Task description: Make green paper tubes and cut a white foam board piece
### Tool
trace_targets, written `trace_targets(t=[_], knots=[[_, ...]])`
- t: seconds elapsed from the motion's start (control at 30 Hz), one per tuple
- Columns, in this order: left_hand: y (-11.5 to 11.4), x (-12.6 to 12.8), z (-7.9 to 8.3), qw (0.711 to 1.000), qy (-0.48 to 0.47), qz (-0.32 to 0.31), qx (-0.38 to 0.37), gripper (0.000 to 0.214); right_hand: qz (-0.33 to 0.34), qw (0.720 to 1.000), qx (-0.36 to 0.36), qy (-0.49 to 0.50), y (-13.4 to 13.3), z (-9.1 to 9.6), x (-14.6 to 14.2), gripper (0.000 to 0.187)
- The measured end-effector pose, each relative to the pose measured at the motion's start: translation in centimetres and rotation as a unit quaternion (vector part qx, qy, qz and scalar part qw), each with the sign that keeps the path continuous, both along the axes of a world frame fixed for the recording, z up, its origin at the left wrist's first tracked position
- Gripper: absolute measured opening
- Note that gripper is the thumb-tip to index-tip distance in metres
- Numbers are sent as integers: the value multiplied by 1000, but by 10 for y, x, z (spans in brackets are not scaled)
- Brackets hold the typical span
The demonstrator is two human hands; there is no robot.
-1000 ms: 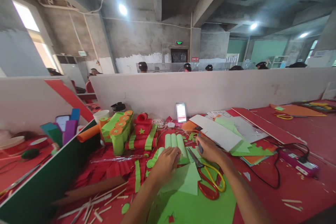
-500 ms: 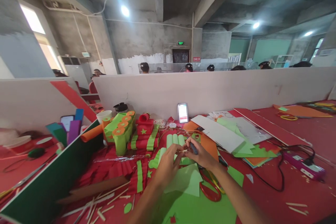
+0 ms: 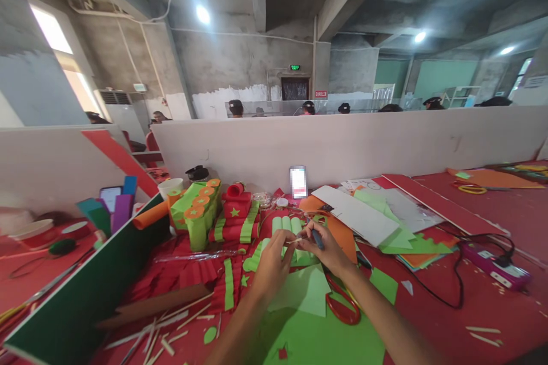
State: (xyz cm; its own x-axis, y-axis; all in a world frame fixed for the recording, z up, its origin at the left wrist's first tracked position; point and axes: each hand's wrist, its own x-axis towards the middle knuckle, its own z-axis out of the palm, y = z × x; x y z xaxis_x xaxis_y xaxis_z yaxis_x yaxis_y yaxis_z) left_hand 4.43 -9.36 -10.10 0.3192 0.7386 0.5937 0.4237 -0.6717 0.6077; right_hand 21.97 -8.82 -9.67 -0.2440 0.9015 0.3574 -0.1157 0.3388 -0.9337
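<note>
My left hand (image 3: 276, 256) has its fingers pinched on a small pale stick (image 3: 293, 241), mostly hidden by the fingertips. Opposite it, my right hand (image 3: 330, 248) is closed around a slim tool with a dark blue handle (image 3: 317, 239); its working end is too small to make out. The fingertips of both hands nearly meet. Just behind them lie light green paper rolls (image 3: 286, 223) side by side. Below my hands a pale green sheet (image 3: 305, 291) rests on a larger bright green sheet (image 3: 325, 339). Red-handled scissors (image 3: 345, 311) lie beside my right forearm.
Green and orange rolls (image 3: 197, 219) and red rolls with green bands (image 3: 235, 228) stand left. Wooden sticks (image 3: 156, 336) are scattered front left beside a dark green board (image 3: 81, 291). A phone (image 3: 298, 181) leans on the white partition (image 3: 363, 145). A purple power strip (image 3: 496, 265) is right.
Both hands stay close together over the green rolls, with only a slight shift of the fingers. The blue-handled tool has tilted a little. The view has moved slightly.
</note>
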Motion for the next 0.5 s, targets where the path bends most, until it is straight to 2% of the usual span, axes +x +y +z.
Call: trace_targets(t=[0.3,0.43,0.5], knots=[[4,-5,-1,999,-17,22,-30,13,18,997,-48,53,7,-6,4,31],[3,-5,2,998,-49,27,-42,12,3,994,-66,84,14,-10,15,42],[3,-4,3,995,-74,19,-56,12,-1,994,-71,85,14,-9,18,42]])
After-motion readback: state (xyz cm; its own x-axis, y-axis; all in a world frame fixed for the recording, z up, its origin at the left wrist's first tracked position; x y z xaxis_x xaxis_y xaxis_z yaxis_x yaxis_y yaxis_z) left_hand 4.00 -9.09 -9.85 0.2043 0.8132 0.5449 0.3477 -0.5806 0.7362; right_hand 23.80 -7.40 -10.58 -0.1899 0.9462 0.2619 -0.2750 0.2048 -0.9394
